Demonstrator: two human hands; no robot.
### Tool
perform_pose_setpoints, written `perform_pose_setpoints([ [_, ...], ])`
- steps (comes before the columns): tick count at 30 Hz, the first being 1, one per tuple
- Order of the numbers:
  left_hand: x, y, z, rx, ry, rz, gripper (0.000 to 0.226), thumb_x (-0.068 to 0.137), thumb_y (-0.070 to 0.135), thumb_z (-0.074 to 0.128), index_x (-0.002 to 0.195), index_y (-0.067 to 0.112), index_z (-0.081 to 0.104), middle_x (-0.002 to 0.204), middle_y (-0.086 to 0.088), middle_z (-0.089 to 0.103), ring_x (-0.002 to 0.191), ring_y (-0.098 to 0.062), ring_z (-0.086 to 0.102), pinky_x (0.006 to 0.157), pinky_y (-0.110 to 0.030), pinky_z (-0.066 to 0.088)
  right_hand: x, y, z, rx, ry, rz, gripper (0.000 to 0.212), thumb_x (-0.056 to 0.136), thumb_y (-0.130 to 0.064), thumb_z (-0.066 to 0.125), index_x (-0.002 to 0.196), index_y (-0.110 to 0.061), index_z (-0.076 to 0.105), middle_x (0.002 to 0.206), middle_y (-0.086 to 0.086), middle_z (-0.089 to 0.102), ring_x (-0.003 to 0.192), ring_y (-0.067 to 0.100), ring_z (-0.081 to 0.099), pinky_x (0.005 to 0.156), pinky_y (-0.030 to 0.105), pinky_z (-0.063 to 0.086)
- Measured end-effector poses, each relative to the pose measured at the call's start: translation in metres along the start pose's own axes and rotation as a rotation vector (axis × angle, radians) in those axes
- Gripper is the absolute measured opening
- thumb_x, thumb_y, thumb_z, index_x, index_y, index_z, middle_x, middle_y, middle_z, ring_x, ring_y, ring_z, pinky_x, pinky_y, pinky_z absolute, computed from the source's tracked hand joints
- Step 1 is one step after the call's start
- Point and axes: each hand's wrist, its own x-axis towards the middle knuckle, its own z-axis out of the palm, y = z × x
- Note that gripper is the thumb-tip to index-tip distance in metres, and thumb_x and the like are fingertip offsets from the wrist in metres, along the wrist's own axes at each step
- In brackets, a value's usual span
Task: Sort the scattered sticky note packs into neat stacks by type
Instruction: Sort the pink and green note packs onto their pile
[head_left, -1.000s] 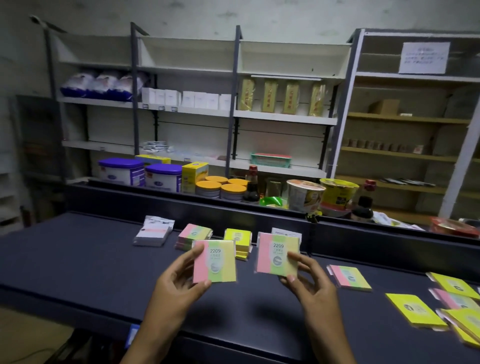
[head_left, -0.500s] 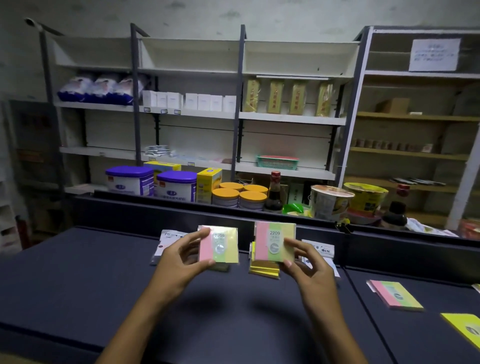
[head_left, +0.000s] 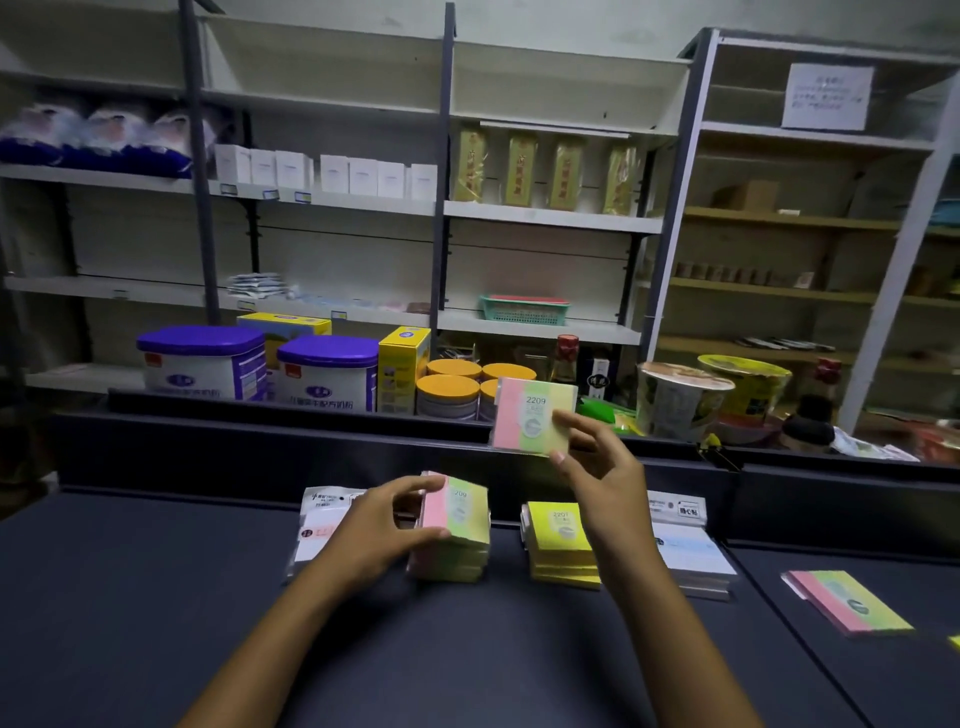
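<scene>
Pink-green-yellow pack from the left hand (head_left: 379, 525) now sits on its matching stack (head_left: 451, 545), fingers still gripping it, while the right hand (head_left: 597, 467) pinches the second 2209 pack (head_left: 532, 415) aloft, next to go.

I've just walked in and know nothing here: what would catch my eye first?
Probably the bright pink, green and yellow sticky note pack the right hand holds up mid-frame. Below, the left hand sets a matching pack on the striped stack, beside an all-yellow stack on the dark counter.
</scene>
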Motion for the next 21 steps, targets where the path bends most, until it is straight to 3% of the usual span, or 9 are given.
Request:
perform_pose_setpoints([
  [6, 0.005, -0.013, 0.007, 0.106, -0.035, 0.025, 0.054, 0.079, 0.031, 0.079, 0.129, 0.035, 0.058, 0.124, 0.012, 0.061, 0.111, 0.001, 0.056, 0.086, -0.003, 0.042, 0.006, 0.018, 0.013, -0.034, 0.014, 0.027, 0.040, 0.091, -0.006, 0.066, 0.109, -0.041, 0.068, 0.110, -0.012, 0.067, 0.103, 0.001, 0.063, 0.074, 0.018, 0.055],
  [10, 0.006, -0.018, 0.008, 0.263, -0.054, 0.052, 0.055, 0.086, 0.042, 0.069, 0.137, 0.037, 0.050, 0.123, 0.013, 0.053, 0.119, -0.005, 0.043, 0.100, -0.018, 0.034, 0.006, 0.021, 0.008, -0.049, 0.024, 0.033, 0.038, 0.091, -0.009, 0.066, 0.113, -0.040, 0.068, 0.114, -0.013, 0.066, 0.106, 0.000, 0.061, 0.076, 0.020, 0.054],
  [17, 0.002, -0.022, 0.008, 0.464, -0.041, 0.078, 0.052, 0.093, 0.049, 0.057, 0.141, 0.038, 0.044, 0.129, 0.012, 0.038, 0.124, -0.006, 0.028, 0.107, -0.020, 0.026, 0.005, 0.022, 0.004, -0.058, 0.014, 0.031, 0.038, 0.092, -0.009, 0.065, 0.114, -0.040, 0.068, 0.116, -0.012, 0.065, 0.110, 0.004, 0.059, 0.083, 0.024, 0.052],
  [21, 0.001, -0.022, 0.009, 0.506, -0.037, 0.088, 0.051, 0.094, 0.050, 0.053, 0.143, 0.039, 0.042, 0.130, 0.013, 0.034, 0.125, -0.006, 0.028, 0.107, -0.021, 0.028, 0.005, 0.027, 0.006, -0.069, -0.011, 0.025, 0.039, 0.091, -0.009, 0.066, 0.113, -0.042, 0.068, 0.114, -0.014, 0.066, 0.109, 0.003, 0.061, 0.078, 0.017, 0.051],
])
